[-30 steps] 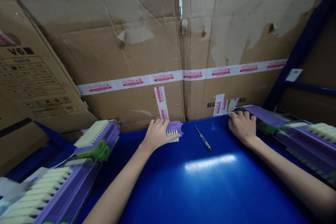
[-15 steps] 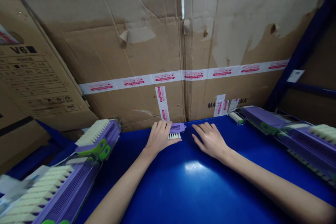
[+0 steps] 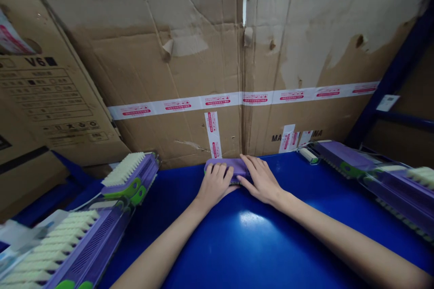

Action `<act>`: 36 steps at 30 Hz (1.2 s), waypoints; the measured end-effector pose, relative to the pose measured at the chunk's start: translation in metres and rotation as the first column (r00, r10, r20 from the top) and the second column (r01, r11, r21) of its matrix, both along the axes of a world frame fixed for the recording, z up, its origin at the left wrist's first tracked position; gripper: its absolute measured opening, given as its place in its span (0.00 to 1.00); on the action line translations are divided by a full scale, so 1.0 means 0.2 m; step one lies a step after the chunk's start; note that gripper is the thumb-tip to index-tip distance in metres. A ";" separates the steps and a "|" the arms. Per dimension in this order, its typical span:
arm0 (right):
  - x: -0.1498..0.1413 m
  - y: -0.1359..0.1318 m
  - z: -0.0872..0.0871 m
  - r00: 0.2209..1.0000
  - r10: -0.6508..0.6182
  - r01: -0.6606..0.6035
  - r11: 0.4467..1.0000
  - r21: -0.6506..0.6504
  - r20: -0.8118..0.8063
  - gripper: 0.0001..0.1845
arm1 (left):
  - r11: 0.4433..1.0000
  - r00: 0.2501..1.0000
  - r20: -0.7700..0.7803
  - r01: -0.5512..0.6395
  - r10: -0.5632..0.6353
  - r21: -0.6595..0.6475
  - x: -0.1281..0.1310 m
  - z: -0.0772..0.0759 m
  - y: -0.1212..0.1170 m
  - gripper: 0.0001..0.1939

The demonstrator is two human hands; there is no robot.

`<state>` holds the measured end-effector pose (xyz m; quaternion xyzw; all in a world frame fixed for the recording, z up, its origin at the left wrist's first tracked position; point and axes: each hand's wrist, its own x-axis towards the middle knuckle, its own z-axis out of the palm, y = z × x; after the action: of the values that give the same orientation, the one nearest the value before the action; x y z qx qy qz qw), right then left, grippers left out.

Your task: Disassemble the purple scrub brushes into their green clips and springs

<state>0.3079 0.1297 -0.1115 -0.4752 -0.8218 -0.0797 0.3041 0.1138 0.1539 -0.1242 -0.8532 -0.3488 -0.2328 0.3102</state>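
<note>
Head view: purple plastic brush casing (image 3: 220, 161) pinched at both ends, left hand (image 3: 215, 184) fingers over its top, thumb on the near side; right hand (image 3: 263, 181) clasping the other end. Judged light, stiff, possibly slippery; best held by its long edges. Beneath the grip, blue tabletop (image 3: 224, 248); beyond, cardboard (image 3: 176, 144); well left, cream-bristled brush (image 3: 125, 169).

Smooth, glossy blue worktop (image 3: 210, 253) with a bright reflection. The held purple piece (image 3: 222, 161) at its far edge looks like smooth plastic. At left, plastic brushes (image 3: 83, 257) carry rough, matt cream bristles (image 3: 50, 248). Far behind stands matt brown cardboard (image 3: 162, 72) (its paper skin torn in patches), crossed by printed white tape (image 3: 152, 107).
</note>
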 end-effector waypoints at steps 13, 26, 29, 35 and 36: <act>0.18 0.07 0.00 0.981 0.194 -0.194 0.981 0.017 -0.003 0.34 | 0.959 0.864 0.504 0.144 -0.002 -0.244 -0.07 -0.01 0.01 0.40; 0.15 0.04 -0.01 0.941 0.074 -0.144 0.971 0.193 0.331 0.35 | 0.942 0.899 0.384 0.290 -0.209 -0.166 -0.09 0.00 0.00 0.32; 0.14 0.04 0.00 0.942 0.061 -0.131 0.972 0.193 0.331 0.36 | 0.958 0.914 0.356 0.254 -0.192 -0.136 -0.09 0.00 0.00 0.30; 0.14 0.04 -0.02 0.946 0.046 -0.114 0.974 0.195 0.320 0.37 | 0.963 0.913 0.350 0.256 -0.212 -0.085 -0.09 -0.01 0.00 0.32; 0.14 0.04 -0.02 0.945 0.040 -0.111 0.973 0.201 0.326 0.37 | 0.961 0.910 0.345 0.267 -0.229 -0.066 -0.09 -0.01 -0.01 0.32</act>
<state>0.3354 0.1374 -0.1159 -0.3882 -0.8642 -0.2327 0.2197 0.0953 0.1528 -0.1262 -0.8546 -0.2976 -0.3917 0.1661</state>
